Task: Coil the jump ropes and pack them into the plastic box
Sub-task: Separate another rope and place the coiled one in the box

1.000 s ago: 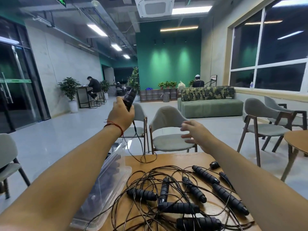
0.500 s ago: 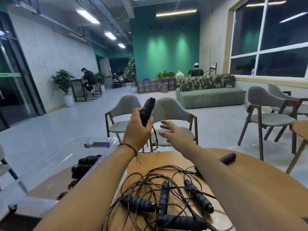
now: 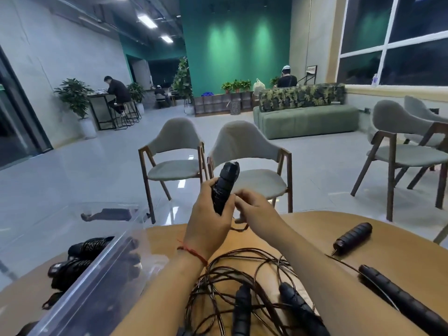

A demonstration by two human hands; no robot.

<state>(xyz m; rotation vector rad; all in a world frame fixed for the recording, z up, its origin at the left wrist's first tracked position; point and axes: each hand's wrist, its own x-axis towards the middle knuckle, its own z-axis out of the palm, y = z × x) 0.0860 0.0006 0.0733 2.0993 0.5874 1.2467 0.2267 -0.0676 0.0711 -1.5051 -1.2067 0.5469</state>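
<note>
So the big change in the last second: the right hand [image 3: 254, 207] was hanging out to the side with its fingers spread, well apart from everything, and now it's come right in against the handle [image 3: 225, 187] that the left hand [image 3: 211, 219] is holding upright. The left hand has also swung in from up at 11 o'clock to dead centre over the far edge of the table [image 3: 315, 226]. Its fingers are wrapped tight round the lower half of the handle. The right hand's fingers are bent in at the bottom end, and they look to be pinching the cord [image 3: 238, 227] where it comes out, with a bit of it drooping just below. It's thin and blurry though, so I wouldn't swear to the exact grip. To me that reads as the start of coiling this rope: one hand anchors the handle, the other feeds cord. Nothing looks wound yet. The rest of the pile [image 3: 242, 270] is still a tangled mess at 6 o'clock from the hands, so pulling this cord may drag the others along. A loose handle [image 3: 352, 238] sits off at 4 o'clock. The plastic box [image 3: 109, 258] is at 8 o'clock with a few packed ropes [image 3: 84, 248] already in it, so there's plenty left to do.
</note>
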